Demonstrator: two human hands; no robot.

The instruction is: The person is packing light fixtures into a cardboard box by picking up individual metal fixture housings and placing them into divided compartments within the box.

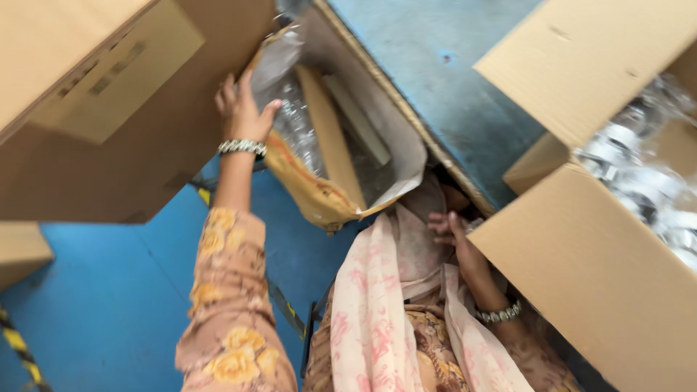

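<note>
A: Left hand (243, 109) first?

B: Raised toward 11 o'clock, fingers spread, palm flat against the side of the big cardboard box (109, 109) at upper left. Thumb out toward the torn paper sack (319, 189). Not pinching anything. Beaded bracelet on that wrist.

A: The sack, where?

B: Centre frame, just at 3 o'clock of the left hand, touching or nearly touching the thumb. Brown paper outside, pale lining, mouth gaping open. Clear plastic film (294, 120) bunched inside it, plus a cardboard strip leaning upright. Contents under the film too blurred to tell.

A: Right hand (454, 232)?

B: Low, at 5 o'clock of the sack, fingers loosely open, lying on the pink floral scarf (377, 290) at the corner of the open carton (581, 268). Whether it grips anything, cannot tell, partly hidden by the carton flap. Bracelet there too.

A: The carton?

B: Right side, 3 to 4 o'clock, flaps up, clear-wrapped shiny items (639, 174) inside, blurred.

A: Rest?

B: Blue table top (443, 80) at 12 to 1 o'clock, under the sack's edge. Blue floor (109, 305) at 8 o'clock, yellow-black hazard tape (18, 348) at the bottom left corner. Floral sleeve runs down from the left wrist to 6 o'clock.
</note>
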